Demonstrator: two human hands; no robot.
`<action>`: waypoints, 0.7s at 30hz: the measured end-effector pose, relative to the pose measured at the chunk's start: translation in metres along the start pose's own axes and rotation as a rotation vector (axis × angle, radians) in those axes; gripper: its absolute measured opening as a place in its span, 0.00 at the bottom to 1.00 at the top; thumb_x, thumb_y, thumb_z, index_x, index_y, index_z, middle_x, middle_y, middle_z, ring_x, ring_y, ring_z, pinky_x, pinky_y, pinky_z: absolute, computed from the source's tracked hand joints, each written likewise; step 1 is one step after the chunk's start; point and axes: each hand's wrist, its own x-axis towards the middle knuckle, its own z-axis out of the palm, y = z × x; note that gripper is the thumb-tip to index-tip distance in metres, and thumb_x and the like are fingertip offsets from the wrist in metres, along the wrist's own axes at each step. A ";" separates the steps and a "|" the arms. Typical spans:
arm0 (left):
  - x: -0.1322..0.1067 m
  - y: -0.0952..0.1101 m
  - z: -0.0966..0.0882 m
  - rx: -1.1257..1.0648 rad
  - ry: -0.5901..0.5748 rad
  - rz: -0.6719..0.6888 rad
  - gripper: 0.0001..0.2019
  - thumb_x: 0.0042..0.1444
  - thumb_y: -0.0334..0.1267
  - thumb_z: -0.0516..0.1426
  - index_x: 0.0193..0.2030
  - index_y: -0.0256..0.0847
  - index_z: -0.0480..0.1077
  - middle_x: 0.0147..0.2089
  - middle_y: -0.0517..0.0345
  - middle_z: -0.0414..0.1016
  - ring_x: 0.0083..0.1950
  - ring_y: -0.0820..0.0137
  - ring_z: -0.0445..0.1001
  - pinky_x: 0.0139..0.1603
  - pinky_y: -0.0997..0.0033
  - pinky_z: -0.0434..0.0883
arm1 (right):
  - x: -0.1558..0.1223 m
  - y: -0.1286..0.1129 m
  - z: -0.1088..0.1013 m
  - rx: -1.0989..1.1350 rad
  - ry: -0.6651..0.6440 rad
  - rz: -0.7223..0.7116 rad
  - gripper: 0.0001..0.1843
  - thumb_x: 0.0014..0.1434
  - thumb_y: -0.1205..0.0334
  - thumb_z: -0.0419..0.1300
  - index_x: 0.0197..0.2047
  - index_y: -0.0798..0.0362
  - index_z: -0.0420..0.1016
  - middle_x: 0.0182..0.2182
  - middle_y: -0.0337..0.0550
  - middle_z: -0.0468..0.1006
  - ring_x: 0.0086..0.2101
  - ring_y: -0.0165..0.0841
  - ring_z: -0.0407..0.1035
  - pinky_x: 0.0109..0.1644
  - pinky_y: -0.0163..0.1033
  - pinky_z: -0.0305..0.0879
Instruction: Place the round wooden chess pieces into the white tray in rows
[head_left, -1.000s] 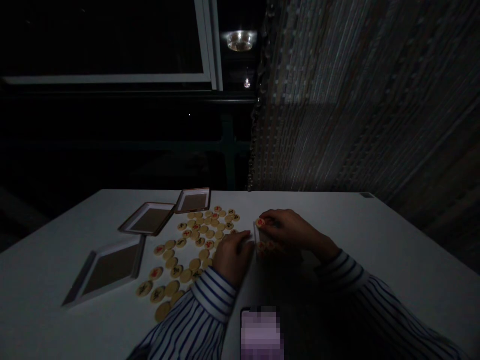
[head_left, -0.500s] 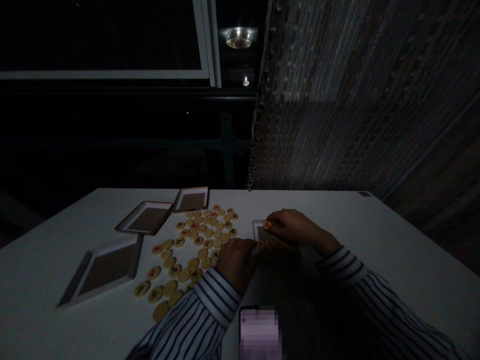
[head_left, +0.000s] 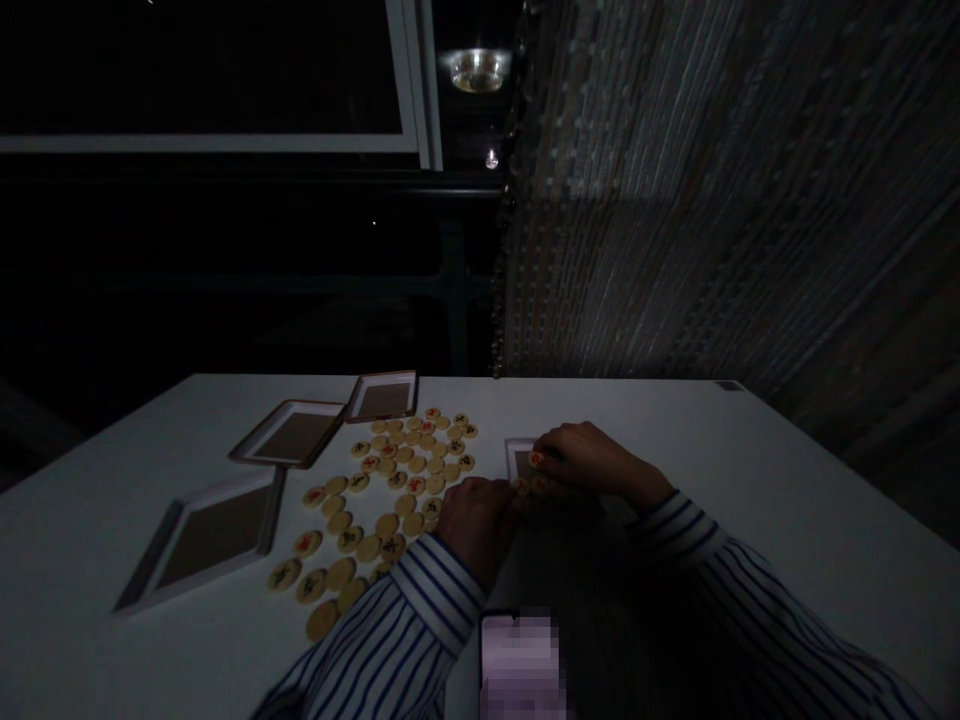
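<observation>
My right hand is over a shallow open box and pinches a red-marked Chinese chess piece above its floor. Along the near part of the box sit a few more red-marked pieces, partly covered by my right hand and deep shadow. At the box's left edge, my left hand is curled with its fingers closed on the side; the fingertips are partly hidden. Many round wooden pieces, some marked red or black and others plain, lie spread to the left of my left hand.
Three shallow trays or lids stand at the left: a near one, a middle one and a far one. A lit phone lies at the white table's front. A bead-string curtain hangs behind, beside a dark window.
My right hand has shifted slightly left and the pinched piece is a little lower over the box. My left hand stays almost where it was.
</observation>
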 end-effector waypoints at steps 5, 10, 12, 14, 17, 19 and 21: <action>0.001 0.001 -0.001 -0.015 -0.024 0.005 0.13 0.59 0.38 0.49 0.43 0.44 0.73 0.43 0.53 0.76 0.47 0.62 0.71 0.48 0.61 0.64 | 0.000 0.002 0.003 -0.020 -0.013 -0.014 0.19 0.61 0.53 0.47 0.43 0.50 0.76 0.39 0.47 0.78 0.39 0.38 0.71 0.38 0.38 0.59; 0.002 0.002 -0.004 -0.031 -0.046 0.005 0.12 0.58 0.37 0.49 0.43 0.45 0.73 0.43 0.55 0.76 0.47 0.63 0.70 0.49 0.63 0.64 | 0.000 0.002 0.004 0.000 -0.030 -0.018 0.17 0.60 0.54 0.48 0.43 0.50 0.76 0.40 0.47 0.78 0.40 0.37 0.71 0.40 0.38 0.58; 0.001 0.002 -0.004 -0.024 -0.041 0.000 0.12 0.58 0.38 0.49 0.44 0.45 0.73 0.45 0.55 0.76 0.48 0.63 0.70 0.49 0.62 0.64 | 0.000 0.002 0.003 -0.001 -0.037 -0.008 0.17 0.60 0.54 0.49 0.43 0.50 0.76 0.40 0.47 0.78 0.40 0.38 0.71 0.40 0.39 0.58; 0.001 0.001 -0.003 -0.015 -0.035 -0.002 0.13 0.58 0.38 0.50 0.45 0.45 0.72 0.45 0.54 0.76 0.48 0.62 0.70 0.49 0.61 0.64 | 0.000 0.002 0.002 -0.001 -0.047 -0.002 0.17 0.60 0.54 0.49 0.43 0.50 0.76 0.40 0.47 0.78 0.39 0.38 0.71 0.40 0.39 0.58; 0.001 0.001 -0.002 0.000 -0.033 -0.012 0.13 0.58 0.38 0.49 0.45 0.45 0.72 0.44 0.53 0.76 0.48 0.62 0.70 0.49 0.61 0.64 | 0.000 0.002 0.001 0.005 -0.041 -0.004 0.18 0.60 0.53 0.48 0.44 0.50 0.76 0.40 0.48 0.78 0.40 0.38 0.70 0.41 0.39 0.59; 0.001 0.001 -0.002 -0.002 -0.040 -0.009 0.13 0.58 0.39 0.49 0.45 0.45 0.72 0.43 0.54 0.76 0.48 0.62 0.71 0.48 0.62 0.64 | 0.000 0.003 0.001 0.008 -0.018 -0.011 0.18 0.60 0.53 0.49 0.46 0.50 0.74 0.41 0.48 0.77 0.41 0.38 0.70 0.42 0.39 0.58; 0.002 0.002 -0.003 -0.013 -0.044 0.001 0.13 0.59 0.39 0.49 0.45 0.45 0.72 0.43 0.54 0.76 0.47 0.63 0.71 0.48 0.62 0.64 | 0.000 0.002 0.001 0.010 -0.002 -0.033 0.17 0.60 0.55 0.49 0.47 0.50 0.74 0.42 0.47 0.77 0.42 0.38 0.69 0.43 0.39 0.58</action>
